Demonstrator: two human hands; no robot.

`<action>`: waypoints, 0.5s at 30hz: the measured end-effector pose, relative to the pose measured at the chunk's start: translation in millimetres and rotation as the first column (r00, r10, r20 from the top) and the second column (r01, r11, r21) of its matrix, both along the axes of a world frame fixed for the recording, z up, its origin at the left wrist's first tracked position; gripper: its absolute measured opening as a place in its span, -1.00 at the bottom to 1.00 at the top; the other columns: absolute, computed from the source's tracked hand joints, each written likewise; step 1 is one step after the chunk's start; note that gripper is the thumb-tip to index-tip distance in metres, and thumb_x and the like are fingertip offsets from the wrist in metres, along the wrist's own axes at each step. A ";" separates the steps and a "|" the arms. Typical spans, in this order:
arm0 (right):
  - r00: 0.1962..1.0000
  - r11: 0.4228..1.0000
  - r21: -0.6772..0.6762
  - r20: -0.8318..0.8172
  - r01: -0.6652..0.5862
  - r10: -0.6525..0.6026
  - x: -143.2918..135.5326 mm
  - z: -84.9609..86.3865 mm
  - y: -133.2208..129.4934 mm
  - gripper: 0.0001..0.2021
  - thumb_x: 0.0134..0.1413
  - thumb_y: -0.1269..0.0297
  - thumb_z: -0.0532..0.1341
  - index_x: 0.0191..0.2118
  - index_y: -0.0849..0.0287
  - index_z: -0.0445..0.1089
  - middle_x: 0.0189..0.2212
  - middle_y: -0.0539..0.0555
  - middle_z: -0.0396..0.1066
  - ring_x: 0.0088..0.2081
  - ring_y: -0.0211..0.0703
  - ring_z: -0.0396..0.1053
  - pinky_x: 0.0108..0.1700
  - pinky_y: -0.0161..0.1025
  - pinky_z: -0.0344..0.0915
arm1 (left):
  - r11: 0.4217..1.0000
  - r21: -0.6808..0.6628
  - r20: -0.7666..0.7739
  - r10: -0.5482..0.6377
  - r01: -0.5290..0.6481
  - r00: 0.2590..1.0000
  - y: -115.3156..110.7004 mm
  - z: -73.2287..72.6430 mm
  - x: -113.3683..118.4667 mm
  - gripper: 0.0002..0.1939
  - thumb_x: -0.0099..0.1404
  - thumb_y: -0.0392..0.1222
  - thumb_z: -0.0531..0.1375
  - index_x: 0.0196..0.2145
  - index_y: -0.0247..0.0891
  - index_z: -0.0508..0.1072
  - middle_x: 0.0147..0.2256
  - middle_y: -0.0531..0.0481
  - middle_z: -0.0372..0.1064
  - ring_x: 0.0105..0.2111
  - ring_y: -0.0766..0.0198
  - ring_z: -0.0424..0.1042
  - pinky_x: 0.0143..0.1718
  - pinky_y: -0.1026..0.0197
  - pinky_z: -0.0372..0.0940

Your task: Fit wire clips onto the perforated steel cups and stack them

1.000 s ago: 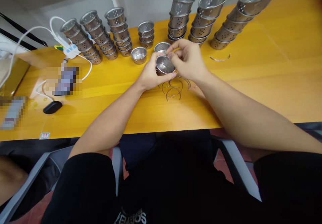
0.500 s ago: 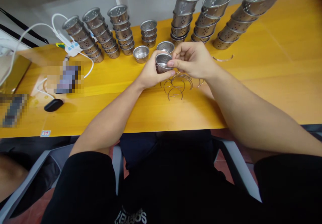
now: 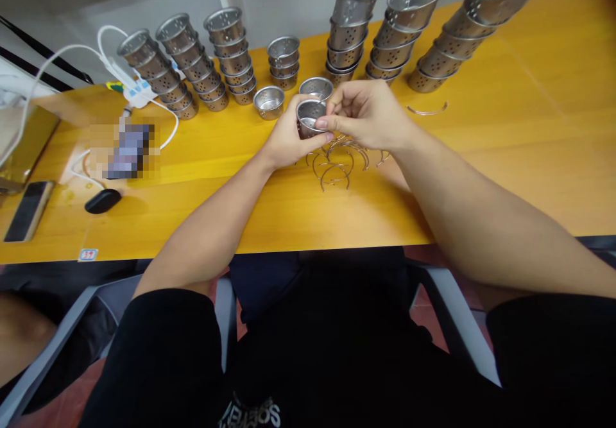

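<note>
My left hand (image 3: 283,134) is wrapped round a small perforated metal cup (image 3: 308,130), thumb along its near side and the mouth facing up. At the cup's right rim, my right hand (image 3: 363,113) is closed in a pinch, thumb tip over the opening. Whatever sits between those fingertips is too small to make out. Beneath and in front of the hands lies a loose pile of thin curved wires (image 3: 337,166). Just behind the held cup stands another metal cup (image 3: 316,86), partly covered, and to its left a single cup (image 3: 269,103).
Stacks of perforated cups stand along the back, at left (image 3: 185,62), centre (image 3: 283,62) and right (image 3: 346,30). One curved wire (image 3: 427,111) lies apart at right. A phone (image 3: 29,211), a black oval object (image 3: 102,201) and white cables (image 3: 169,134) occupy the table's left.
My right thumb has shifted slightly left over the cup's opening. The left hand keeps its hold on the cup, and the things on the table stay put.
</note>
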State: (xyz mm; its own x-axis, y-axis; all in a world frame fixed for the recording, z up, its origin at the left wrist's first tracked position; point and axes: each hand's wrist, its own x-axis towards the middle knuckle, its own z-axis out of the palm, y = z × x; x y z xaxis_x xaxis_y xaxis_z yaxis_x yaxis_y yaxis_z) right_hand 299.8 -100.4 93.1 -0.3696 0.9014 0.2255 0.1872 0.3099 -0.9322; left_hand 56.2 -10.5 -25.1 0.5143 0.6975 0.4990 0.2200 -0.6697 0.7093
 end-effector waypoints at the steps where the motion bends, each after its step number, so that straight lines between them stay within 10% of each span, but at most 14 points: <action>1: 1.000 1.000 0.001 -0.002 -0.003 0.003 0.0 0.5 0.0 -0.26 -0.09 -0.63 0.84 -0.25 -0.22 0.56 -0.24 0.07 0.72 -0.11 0.25 0.56 -0.05 0.30 0.66 | 1.000 0.009 -0.005 -0.001 0.001 1.000 0.4 -0.6 -0.4 -0.10 0.60 0.37 0.60 0.57 -0.08 0.37 0.33 -0.16 0.56 0.45 -0.22 0.65 0.73 -0.49 0.40; 7: 0.999 0.999 0.042 0.033 -0.026 0.025 2.0 -3.3 3.6 -0.18 -0.09 -0.78 0.76 -0.21 -0.18 0.59 -0.18 0.10 0.74 -0.13 0.27 0.62 0.07 0.35 0.71 | 0.999 0.037 0.001 -0.006 0.006 1.000 0.2 -2.0 -0.8 -0.06 0.58 0.46 0.59 0.56 -0.08 0.36 0.33 -0.17 0.58 0.38 -0.17 0.70 0.65 -0.44 0.50; 15: 0.968 0.960 0.251 0.181 0.125 -0.173 9.5 -6.8 0.8 -0.50 0.58 -0.53 0.48 0.10 -0.23 0.70 0.20 0.22 0.78 0.13 0.38 0.59 0.28 0.37 0.62 | 0.998 0.038 0.046 0.054 -0.056 0.997 18.3 -9.1 -8.1 0.09 0.47 0.74 0.54 0.55 -0.03 0.37 0.36 -0.23 0.61 0.36 -0.20 0.72 0.61 -0.39 0.55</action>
State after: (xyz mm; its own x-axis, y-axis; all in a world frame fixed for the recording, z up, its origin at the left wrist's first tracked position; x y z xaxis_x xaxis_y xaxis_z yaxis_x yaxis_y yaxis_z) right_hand 309.3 -99.6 86.2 -0.2942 0.8798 0.3733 0.4225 0.4701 -0.7749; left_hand 48.0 7.8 -34.2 0.4520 0.7034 0.5486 0.2257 -0.6852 0.6925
